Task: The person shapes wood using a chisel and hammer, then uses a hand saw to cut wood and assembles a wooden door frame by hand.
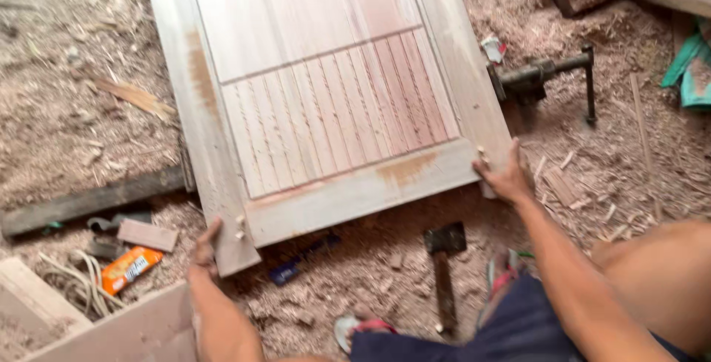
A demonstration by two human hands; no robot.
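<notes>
A large pale wooden door [333, 80] with grooved slat panels lies flat above a sawdust-covered floor. My left hand [205, 247] grips its near left corner, next to a small wooden peg sticking out of the frame. At the near right corner my right hand [506, 177] holds the edge, also beside a peg. Both arms reach forward from the bottom of the view. My knees and sandalled feet show below the door's near edge.
A hammer [444, 258] lies on the sawdust between my feet. A metal clamp [544, 77] sits against the door's right edge. On the left lie a dark plank [89, 203], an orange packet [129, 269], cord, wood scraps and a blue tool [296, 266].
</notes>
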